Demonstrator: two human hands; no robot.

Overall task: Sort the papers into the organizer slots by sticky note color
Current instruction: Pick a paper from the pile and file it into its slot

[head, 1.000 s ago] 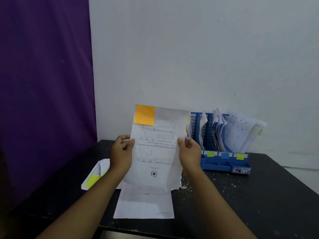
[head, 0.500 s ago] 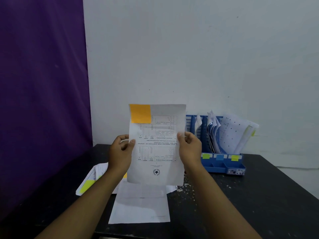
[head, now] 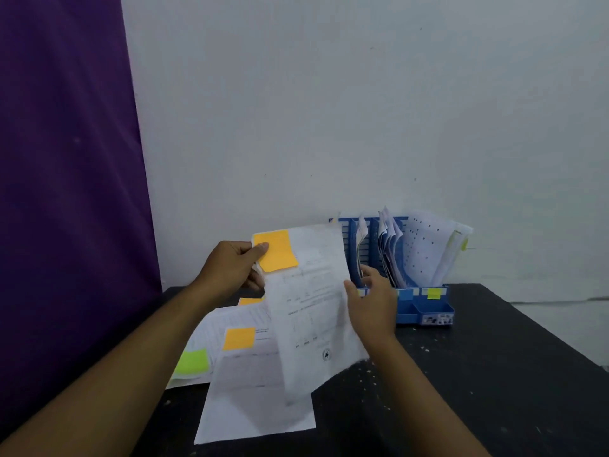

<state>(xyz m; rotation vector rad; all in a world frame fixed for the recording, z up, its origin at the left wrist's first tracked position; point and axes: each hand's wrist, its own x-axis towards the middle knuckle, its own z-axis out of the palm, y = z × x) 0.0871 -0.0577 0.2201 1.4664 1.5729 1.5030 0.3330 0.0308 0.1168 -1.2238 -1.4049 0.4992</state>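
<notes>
I hold up a printed sheet (head: pixel 309 311) with an orange sticky note (head: pixel 278 252) at its top left corner. My left hand (head: pixel 230 268) pinches that corner, thumb on the note. My right hand (head: pixel 375 301) lies at the sheet's right edge, thumb against the paper, fingers loosely spread toward the blue organizer (head: pixel 428 311). The organizer stands at the back against the wall, with papers upright in its slots and a blue label (head: pixel 406 294) and a yellow label (head: pixel 434 293) on its front. The leftmost label is hidden behind my right hand.
On the black table (head: pixel 478 374) below the held sheet lies another sheet with an orange note (head: pixel 239 338), over a pile showing a green note (head: pixel 192 361). A purple curtain (head: pixel 66 192) hangs at the left. White specks dot the tabletop.
The sheet has tilted and swung right toward the organizer. My left hand slid up to the orange-note corner, and my right hand loosened from its pinch. More of the table pile shows.
</notes>
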